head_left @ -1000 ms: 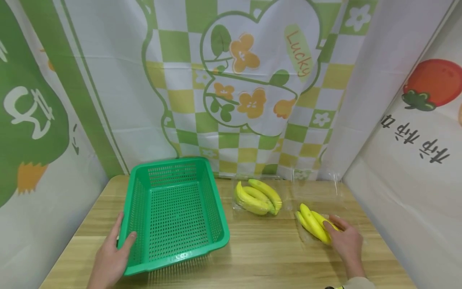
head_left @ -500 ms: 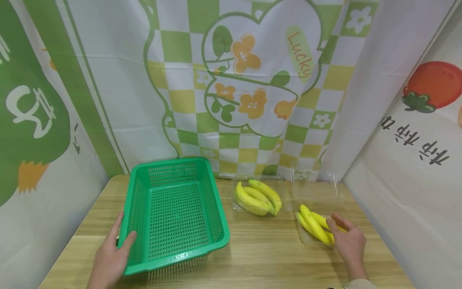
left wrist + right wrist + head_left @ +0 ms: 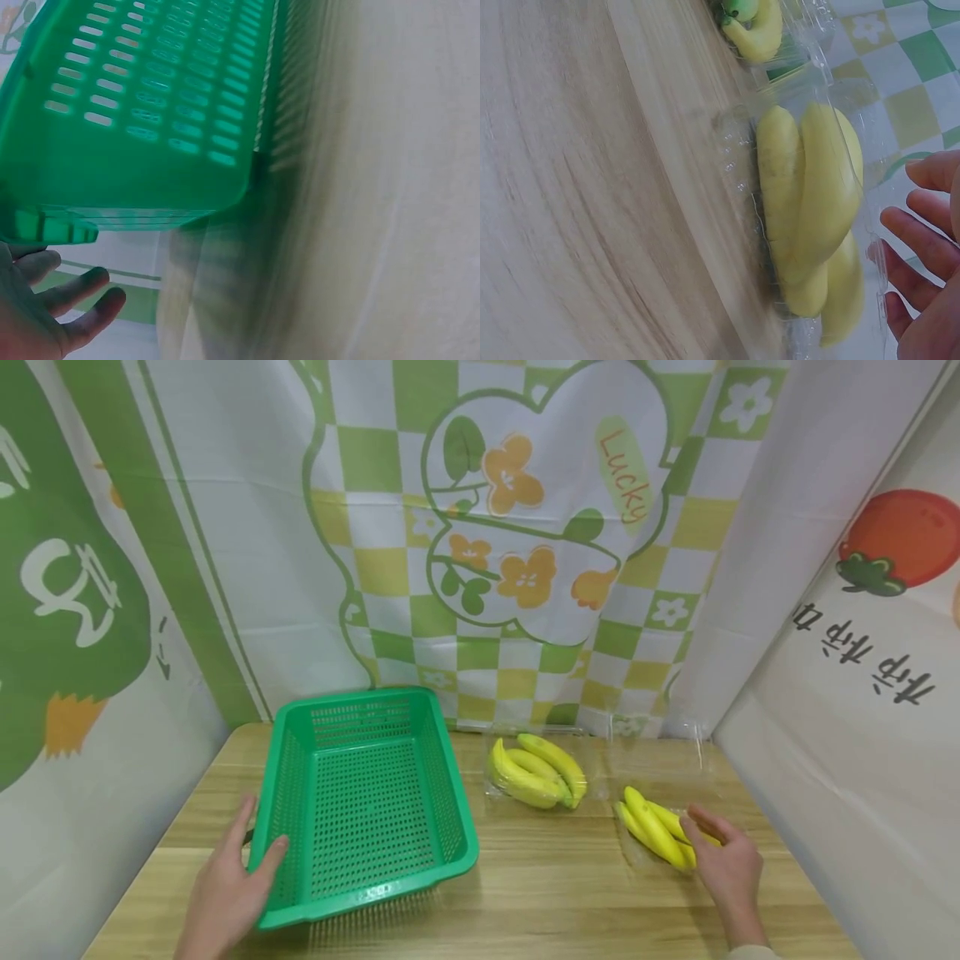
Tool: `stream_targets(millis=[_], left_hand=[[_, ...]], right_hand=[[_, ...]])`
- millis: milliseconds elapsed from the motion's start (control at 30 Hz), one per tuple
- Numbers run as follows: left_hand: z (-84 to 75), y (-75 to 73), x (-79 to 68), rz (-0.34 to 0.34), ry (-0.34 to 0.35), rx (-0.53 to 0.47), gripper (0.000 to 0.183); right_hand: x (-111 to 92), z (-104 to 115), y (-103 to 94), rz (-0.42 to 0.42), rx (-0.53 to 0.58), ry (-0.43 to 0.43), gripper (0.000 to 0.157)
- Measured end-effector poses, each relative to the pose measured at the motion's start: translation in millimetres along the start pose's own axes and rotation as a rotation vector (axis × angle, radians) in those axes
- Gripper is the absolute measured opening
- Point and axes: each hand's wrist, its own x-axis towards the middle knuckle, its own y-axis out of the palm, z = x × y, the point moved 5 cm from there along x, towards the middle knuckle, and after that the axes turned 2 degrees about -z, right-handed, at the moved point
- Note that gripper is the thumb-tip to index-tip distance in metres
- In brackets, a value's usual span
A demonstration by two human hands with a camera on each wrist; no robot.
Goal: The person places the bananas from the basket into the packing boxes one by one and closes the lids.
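Note:
A green plastic basket (image 3: 378, 889), with perforated walls, stands on the left half of the table. My left hand (image 3: 225, 881) is at its near left corner, thumb over the rim. In the left wrist view, the visible left-hand fingers (image 3: 82, 292) are spread and apart from the basket wall. Several yellow bananas (image 3: 648, 831) lie in a clear plastic clamshell box (image 3: 660, 750) on the right, its lid raised. My right hand (image 3: 726, 864) hovers at the right end of these bananas, fingers extended. The right wrist view shows a gap between its fingers and the fruit.
Left of the open box, a second clear box (image 3: 592, 777) contains more bananas (image 3: 534, 772). Both boxes stand near the back of the wooden table (image 3: 525, 893). A patterned curtain (image 3: 480, 652) hangs behind it, and printed sheets enclose both sides.
My right hand has drawn slightly right and away from the bananas, uncovering more of them. The left hand shifts a little left at the basket's edge. The basket and boxes stay put.

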Motion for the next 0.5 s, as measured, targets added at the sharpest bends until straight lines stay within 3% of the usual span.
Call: stream_targets(millis=[167, 333, 400, 500], left_hand=[[-12.8, -3.8, -4.4, -0.108, 0.123, 0.015, 0.089], [-41.0, -5.2, -8.7, -0.236, 0.256, 0.041, 0.082], [-56.9, -3.9, -9.6, -0.244, 0.286, 0.02, 0.08], [-85.7, 1.6, -11.5, -0.198, 0.312, -0.035, 0.078]], right_hand=[[1.3, -0.5, -3.6, -0.004, -0.017, -0.007, 0.049], [2.8, 1.9, -9.2, -0.008, -0.023, 0.0, 0.047], [5.1, 2.3, -11.5, -0.006, -0.035, 0.022, 0.049], [10.7, 3.7, -16.0, 0.005, -0.034, 0.034, 0.052]])
